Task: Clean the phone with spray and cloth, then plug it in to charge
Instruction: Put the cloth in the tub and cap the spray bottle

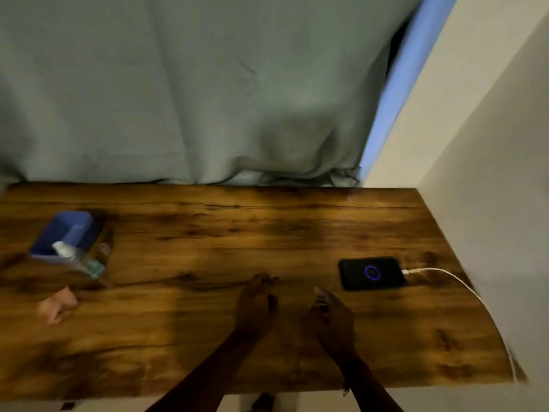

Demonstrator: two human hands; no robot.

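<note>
- The phone (372, 273) lies flat on the right part of the tabletop (225, 233), screen lit with a ring, white cable (451, 281) seated in its right end.
- My left hand (257, 304) and right hand (332, 316) hover near it, both released and empty.
- The spray bottle (77, 261) and blue cloth (64, 233) sit well apart on the left; a pink object (56, 304) is too blurred to name.
- I judge the task essentially done.
- Risk: the cable runs over the tabletop's right edge, so a forearm catching it could drag the phone or unseat the plug.
</note>
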